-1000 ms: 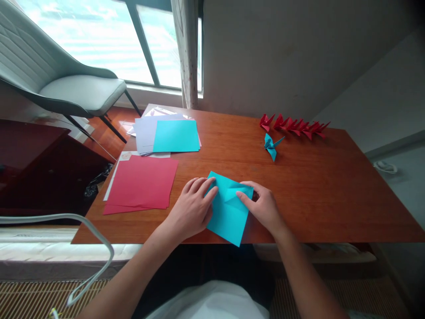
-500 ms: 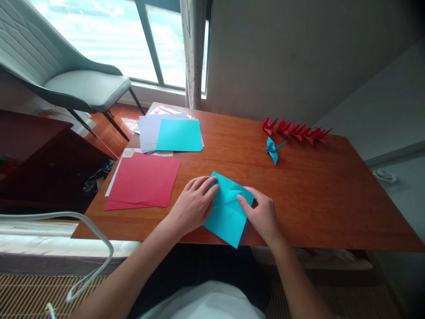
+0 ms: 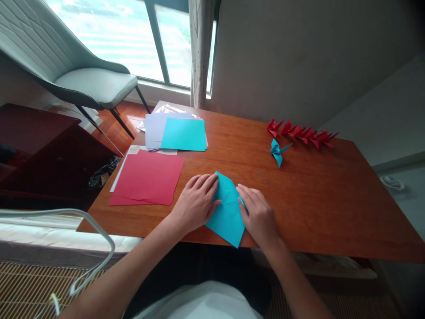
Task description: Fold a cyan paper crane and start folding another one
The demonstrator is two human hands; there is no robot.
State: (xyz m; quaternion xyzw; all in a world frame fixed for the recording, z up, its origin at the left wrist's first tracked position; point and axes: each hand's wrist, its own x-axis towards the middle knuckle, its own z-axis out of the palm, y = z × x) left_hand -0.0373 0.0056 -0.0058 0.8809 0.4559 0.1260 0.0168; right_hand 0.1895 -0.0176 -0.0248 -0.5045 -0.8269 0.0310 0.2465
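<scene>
A sheet of turquoise origami paper (image 3: pixel 226 212) lies at the front edge of the table, creased, with its near corner reaching the edge. My left hand (image 3: pixel 199 199) holds its left side, fingers close together near the far corner and the thumb on the sheet. On the other side, my right hand (image 3: pixel 257 212) grips the right edge, which is folded over between its thumb and fingers. The right corner of the paper is hidden by that hand.
Red paper sheets (image 3: pixel 148 177) lie on the left of the wooden table (image 3: pixel 315 204). Behind them are white sheets topped by a turquoise sheet (image 3: pixel 184 134). A turquoise paper crane (image 3: pixel 277 152) and several red paper cranes (image 3: pixel 303 133) stand at the back right. A chair (image 3: pixel 96 86) is by the window.
The right corner of the turquoise paper has been folded inward, so the sheet looks narrower. My right hand's fingers have moved onto that edge. The view has shifted slightly.
</scene>
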